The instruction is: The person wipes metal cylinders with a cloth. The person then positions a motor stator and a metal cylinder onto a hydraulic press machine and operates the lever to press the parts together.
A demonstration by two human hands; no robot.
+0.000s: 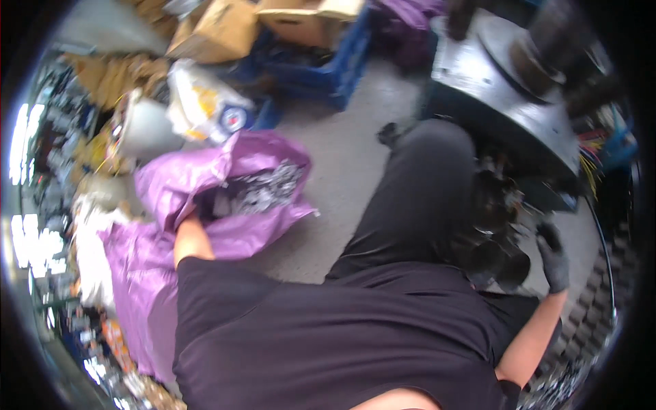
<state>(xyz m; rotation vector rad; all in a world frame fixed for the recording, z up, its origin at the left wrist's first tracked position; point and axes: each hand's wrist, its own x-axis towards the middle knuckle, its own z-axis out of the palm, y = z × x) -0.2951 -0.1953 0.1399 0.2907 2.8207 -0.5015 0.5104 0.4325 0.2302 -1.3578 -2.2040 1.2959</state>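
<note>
A crumpled purple plastic sack (pixel 263 236) lies to my left with its mouth spread wide, and many small silvery metal pieces (pixel 266 190) show inside. My left hand (pixel 186 210) is at the near left rim of its mouth, closed on the plastic; folds of the sack cover most of the fingers. Out to my right, my right hand (pixel 553 260) wears a grey glove with dark fingers. It hangs beside several dark rounded objects (pixel 502 263), apart from them, and holds nothing that I can see. Its fingers look loosely stretched, though blurred.
A machine with a flat metal table (pixel 478 65) stands ahead right, above my bent knee. Blue crates (pixel 342 78) and cardboard boxes (pixel 222 31) are farther ahead. A white printed bag (pixel 205 102) and a pale bucket (pixel 147 126) lie beyond the sack. Coloured wires (pixel 589 160) hang at far right.
</note>
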